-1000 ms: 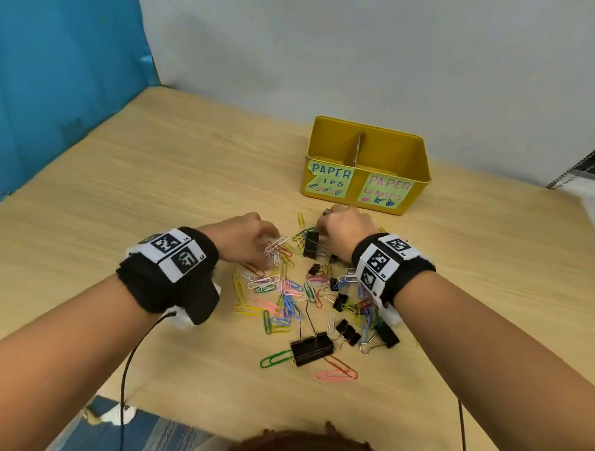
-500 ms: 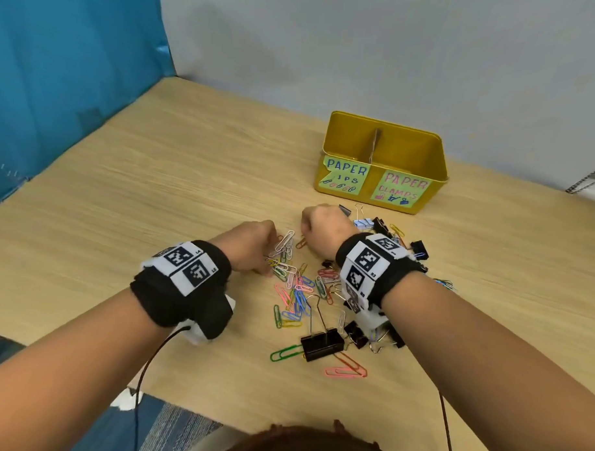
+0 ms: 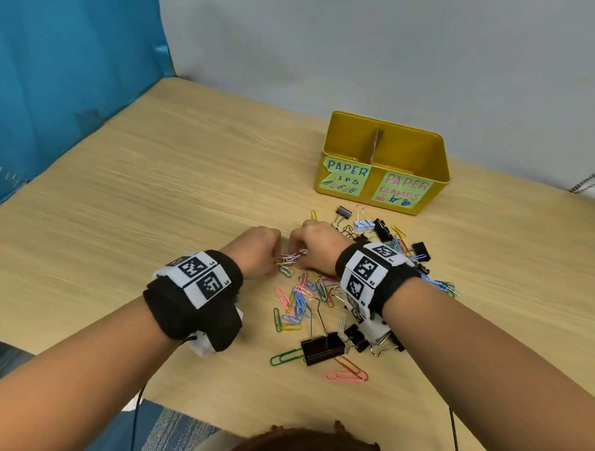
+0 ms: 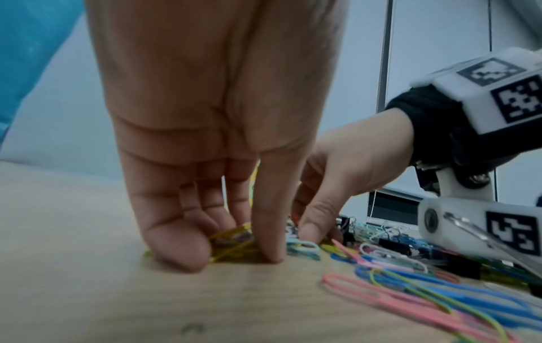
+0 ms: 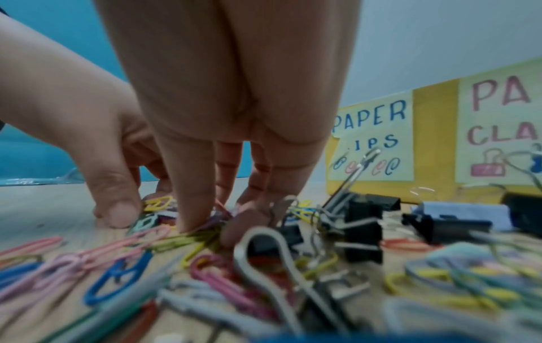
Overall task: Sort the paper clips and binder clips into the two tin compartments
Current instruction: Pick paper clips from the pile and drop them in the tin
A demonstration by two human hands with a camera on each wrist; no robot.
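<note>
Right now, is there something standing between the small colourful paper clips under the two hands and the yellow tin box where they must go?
Partly. Loose black binder clips lie on the wooden table between the right hand and the yellow tin box. Lifted over them, the small colourful paper clips under the left hand meet nothing visible.

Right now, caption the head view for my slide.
Both hands gather paper clips on the table before the yellow tin.

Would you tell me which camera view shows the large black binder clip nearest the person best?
The head view: the large black binder clip lies whole and sharp there, handles raised. In the right wrist view a blurred silver handle in front may be its; I cannot tell. The left wrist view doesn't clearly show it.
</note>
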